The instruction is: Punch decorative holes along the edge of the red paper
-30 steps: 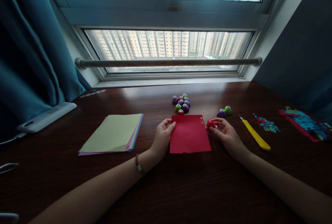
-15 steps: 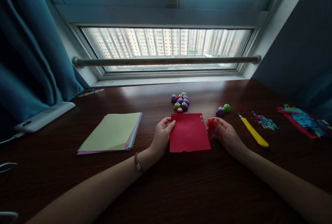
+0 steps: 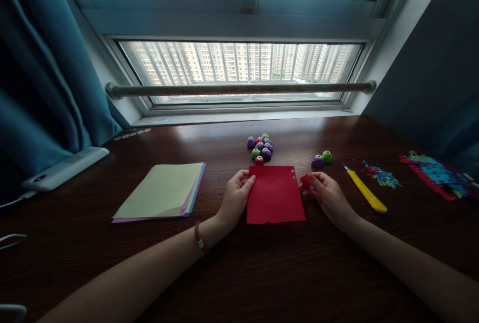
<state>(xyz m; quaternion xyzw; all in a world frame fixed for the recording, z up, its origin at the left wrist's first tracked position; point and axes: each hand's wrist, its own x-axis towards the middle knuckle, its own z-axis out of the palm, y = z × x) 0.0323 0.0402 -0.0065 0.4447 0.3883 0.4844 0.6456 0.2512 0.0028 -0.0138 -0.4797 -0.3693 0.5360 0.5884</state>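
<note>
One dark wooden counter [image 3: 239, 273] carries it all, with a stack of pale paper [image 3: 160, 191] to the left, well apart from the red sheet [image 3: 277, 198] at the middle. That sheet (nearly square, so no long axis stands out) lies between the hands: the left hand [image 3: 235, 198] has it pinched at its left edge, thumb on top; the right hand [image 3: 327, 194] is off its right edge, fingers closed around a small red punch [image 3: 306, 180]. The punch sits just beside that edge, the sheet directly to its left; whether they touch, I cannot tell. Smallest are the pale marks [image 3: 293, 174] near the sheet's far right corner, closer to the right hand.
</note>
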